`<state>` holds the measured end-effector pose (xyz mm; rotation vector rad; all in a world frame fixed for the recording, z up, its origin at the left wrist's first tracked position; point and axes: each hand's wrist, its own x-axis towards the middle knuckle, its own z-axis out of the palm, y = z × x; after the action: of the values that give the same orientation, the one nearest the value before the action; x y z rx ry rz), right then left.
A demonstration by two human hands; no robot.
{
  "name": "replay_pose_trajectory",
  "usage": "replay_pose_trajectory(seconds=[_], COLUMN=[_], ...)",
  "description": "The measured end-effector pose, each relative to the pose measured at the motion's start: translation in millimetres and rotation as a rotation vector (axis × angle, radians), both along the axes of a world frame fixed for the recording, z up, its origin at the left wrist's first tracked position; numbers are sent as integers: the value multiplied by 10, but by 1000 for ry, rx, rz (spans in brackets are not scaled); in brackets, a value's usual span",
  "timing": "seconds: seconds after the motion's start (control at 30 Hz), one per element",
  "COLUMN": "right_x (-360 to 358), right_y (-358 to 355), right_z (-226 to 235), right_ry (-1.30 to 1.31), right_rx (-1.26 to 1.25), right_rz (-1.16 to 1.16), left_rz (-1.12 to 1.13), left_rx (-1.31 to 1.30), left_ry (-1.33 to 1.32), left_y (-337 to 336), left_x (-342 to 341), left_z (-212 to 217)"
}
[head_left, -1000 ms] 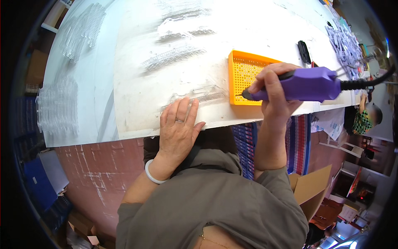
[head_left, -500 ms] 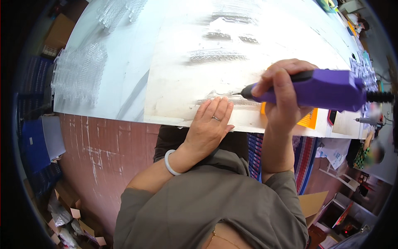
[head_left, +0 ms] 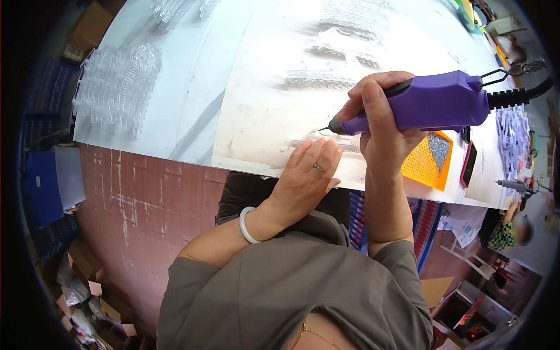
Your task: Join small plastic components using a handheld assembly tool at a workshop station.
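My right hand point(head_left: 382, 119) grips a purple-and-black electric screwdriver point(head_left: 437, 104), held nearly level with its thin bit pointing left. The bit's tip is just beyond the fingertips of my left hand point(head_left: 303, 181), close to the white table top; whether it touches anything cannot be made out. My left hand lies with its fingers stretched out at the table's near edge. Under and beside its fingertips is a clear, thin plastic strip point(head_left: 350, 147), partly hidden by both hands. A yellow tray point(head_left: 419, 164) with small silvery metal pieces point(head_left: 438, 150) sits right of my right forearm.
More clear zigzag-edged strips point(head_left: 319, 79) lie farther back, and a large pile of clear strips point(head_left: 119, 87) is at left. A black-and-red case point(head_left: 468, 165) lies beyond the tray. A black cable point(head_left: 525, 96) runs from the screwdriver. Another person point(head_left: 510, 233) is at far right.
The screwdriver's bit has shifted left, over my left fingertips, and its body sits a little higher and more level. The view has shifted, showing more of the yellow tray. My left hand stays flat.
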<state>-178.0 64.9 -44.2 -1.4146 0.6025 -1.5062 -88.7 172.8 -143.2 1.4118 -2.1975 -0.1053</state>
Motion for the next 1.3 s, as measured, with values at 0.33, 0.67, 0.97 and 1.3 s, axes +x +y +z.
replay_pose_trajectory(seconds=[0.33, 0.67, 0.97, 1.3], right_x=[51, 66, 69, 74], right_y=[4, 6, -9, -59], right_z=[0, -18, -25, -42], right_ry=[7, 100, 154, 234], right_rx=[-11, -101, -109, -171], right_rz=[8, 87, 122, 213], left_rz=[-4, -13, -22, -31], left_rx=[12, 8, 13, 24], left_ry=[35, 27, 19, 45], left_y=[-8, -8, -11, -18], left_x=[2, 15, 7, 21], left_z=[-11, -12, -40, -9])
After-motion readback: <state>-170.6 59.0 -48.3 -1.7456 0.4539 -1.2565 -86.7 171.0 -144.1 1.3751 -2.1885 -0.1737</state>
